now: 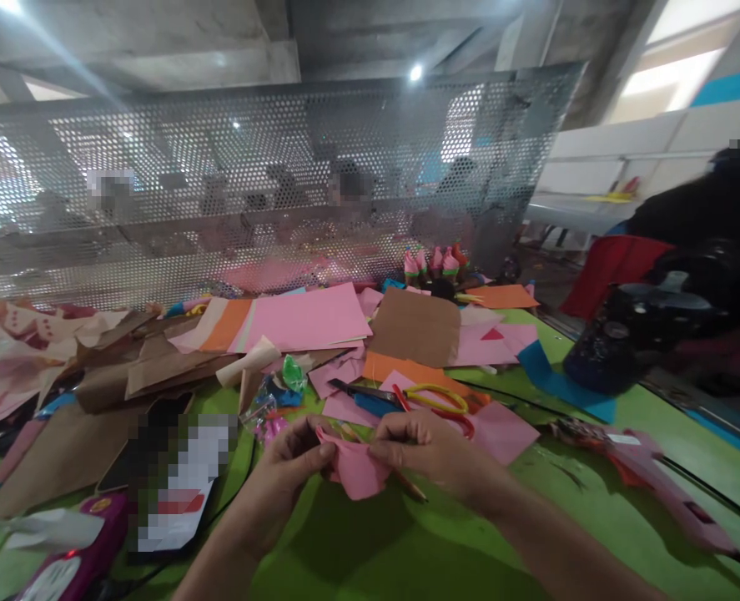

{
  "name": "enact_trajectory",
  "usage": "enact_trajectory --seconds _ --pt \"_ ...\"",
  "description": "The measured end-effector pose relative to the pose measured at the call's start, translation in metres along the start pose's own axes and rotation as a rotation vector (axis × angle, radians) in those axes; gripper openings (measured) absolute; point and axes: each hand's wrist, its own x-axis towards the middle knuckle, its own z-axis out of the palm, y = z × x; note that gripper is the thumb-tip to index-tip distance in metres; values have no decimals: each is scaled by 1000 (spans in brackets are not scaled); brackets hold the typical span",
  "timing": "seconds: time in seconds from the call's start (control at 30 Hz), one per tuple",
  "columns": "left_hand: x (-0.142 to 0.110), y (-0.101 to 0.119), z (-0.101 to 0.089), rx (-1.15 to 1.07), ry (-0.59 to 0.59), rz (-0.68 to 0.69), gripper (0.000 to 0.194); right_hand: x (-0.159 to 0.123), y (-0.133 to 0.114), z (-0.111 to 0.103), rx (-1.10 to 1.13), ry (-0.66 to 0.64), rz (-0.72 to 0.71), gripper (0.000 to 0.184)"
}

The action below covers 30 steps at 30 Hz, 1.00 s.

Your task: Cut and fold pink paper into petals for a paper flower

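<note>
Between my two hands is a small curved piece of pink felt or foam sheet (360, 472), held just above the green table. My left hand (298, 455) pinches its left edge between thumb and fingers. On the other side, my right hand (410, 441) grips the right edge the same way. A pencil (415, 487) lies under the right hand, its tip showing. Just beyond the hands are scissors with yellow and red handles (435, 396) and cut pink pieces (505, 430). Small plastic-wrapped bits (275, 392) lie near the left hand.
A pink glue gun (663, 480) with a cord rests at right. Phones (185, 484) and a purple power strip (88, 542) lie at left. Stacked pink sheets (307, 319), a brown sheet (415, 325) and a dark jug (626, 338) stand farther back, before a perforated metal screen (250, 192).
</note>
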Motion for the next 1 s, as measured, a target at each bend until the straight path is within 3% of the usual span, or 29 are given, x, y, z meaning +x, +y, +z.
enact_trajectory --seconds 0.3,0.47,0.7,1.0 --pt "1 -2 -2 29 35 10 11 2 2 3 79 79 13 25" --pt "3 -2 -5 5 73 42 12 2 -1 2 166 146 -20 36" --pt "4 -2 -2 -20 173 77 17 4 1 7 215 203 48 41" --pt "3 0 4 30 164 87 18 6 6 11 149 264 19 40"
